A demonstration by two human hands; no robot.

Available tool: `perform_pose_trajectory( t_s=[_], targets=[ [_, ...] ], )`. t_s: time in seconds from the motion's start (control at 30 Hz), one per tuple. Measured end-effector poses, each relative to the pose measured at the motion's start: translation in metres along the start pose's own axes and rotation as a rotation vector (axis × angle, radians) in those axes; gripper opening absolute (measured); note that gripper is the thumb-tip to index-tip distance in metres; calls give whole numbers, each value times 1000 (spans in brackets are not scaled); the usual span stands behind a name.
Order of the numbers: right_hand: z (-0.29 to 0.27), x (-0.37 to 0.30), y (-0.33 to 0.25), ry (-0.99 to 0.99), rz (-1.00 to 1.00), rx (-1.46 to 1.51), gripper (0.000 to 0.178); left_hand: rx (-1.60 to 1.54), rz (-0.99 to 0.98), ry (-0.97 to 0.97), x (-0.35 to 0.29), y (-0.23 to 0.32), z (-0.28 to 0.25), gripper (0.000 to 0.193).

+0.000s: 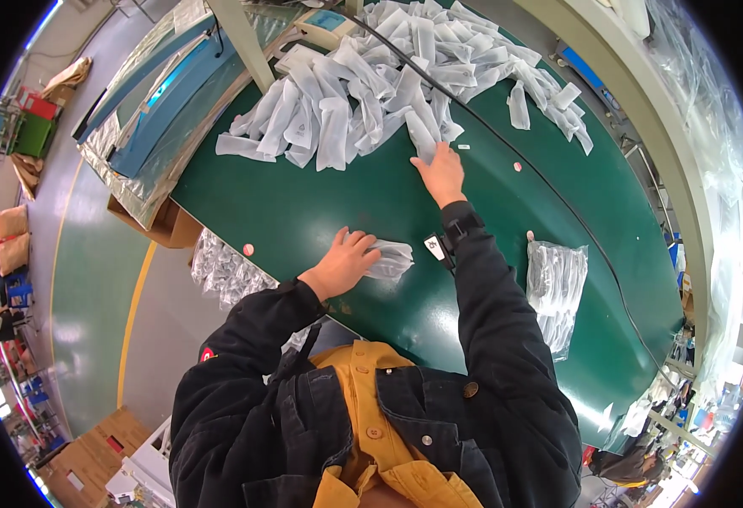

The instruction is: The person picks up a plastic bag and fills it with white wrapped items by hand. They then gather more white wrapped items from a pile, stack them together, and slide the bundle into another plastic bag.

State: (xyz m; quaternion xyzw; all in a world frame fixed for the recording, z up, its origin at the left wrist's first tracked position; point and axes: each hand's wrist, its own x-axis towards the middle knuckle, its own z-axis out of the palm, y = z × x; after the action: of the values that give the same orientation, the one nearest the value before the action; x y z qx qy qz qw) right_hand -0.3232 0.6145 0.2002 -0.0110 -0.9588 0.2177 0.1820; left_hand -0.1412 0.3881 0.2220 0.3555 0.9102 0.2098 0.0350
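Note:
A large heap of narrow, whitish translucent plastic packets [333,127] lies across the far side of the green table [303,203]. At its near edge my right hand [441,175] reaches out, thumb and fingers closed on the end of one packet [420,135]. What is inside that packet I cannot make out. Closer to me, my left hand [346,261] rests on the table with its fingers curled over a small bunch of similar packets [391,261], whose far ends stick out to the right of the fingers.
A clear bag of stacked packets [556,292] lies at right. A black cable [549,190] crosses the table. A small white tag [436,246] is beside my right wrist. Filled clear bags [223,267] and a cardboard box [168,224] stand off the left edge. A frame post [243,42] rises at far left.

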Motion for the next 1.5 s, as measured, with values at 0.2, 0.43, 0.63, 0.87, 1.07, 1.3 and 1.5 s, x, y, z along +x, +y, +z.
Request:
perform_pose_trajectory(
  t_s=[0.2, 0.43, 0.63, 0.87, 1.07, 1.3, 1.5],
  targets=[
    [2, -21, 19, -276, 277, 659, 35, 32, -14, -47, -3, 2, -3, 42],
    [-65, -65, -20, -222, 584, 1539, 25, -37, 12, -24, -6, -6, -1, 52],
    [-79, -36, -12, -443, 460, 1090, 23, -135, -36, 3, -4, -5, 0, 66],
    [-44, -39, -51, -461, 69, 607, 27, -112, -18, -61, 3, 0, -2, 73],
    [-61, -68, -28, -578, -120, 229, 41, -150, -48, -3, 2, -1, -9, 71],
    [-44, -105, -5, -706, -275, 314, 36, -16, -43, 84, 19, 0, -29, 66],
    [-59, -49, -6, -716, -199, 551, 33, -117, -59, -65, 17, -15, -9, 59]
  ],
)
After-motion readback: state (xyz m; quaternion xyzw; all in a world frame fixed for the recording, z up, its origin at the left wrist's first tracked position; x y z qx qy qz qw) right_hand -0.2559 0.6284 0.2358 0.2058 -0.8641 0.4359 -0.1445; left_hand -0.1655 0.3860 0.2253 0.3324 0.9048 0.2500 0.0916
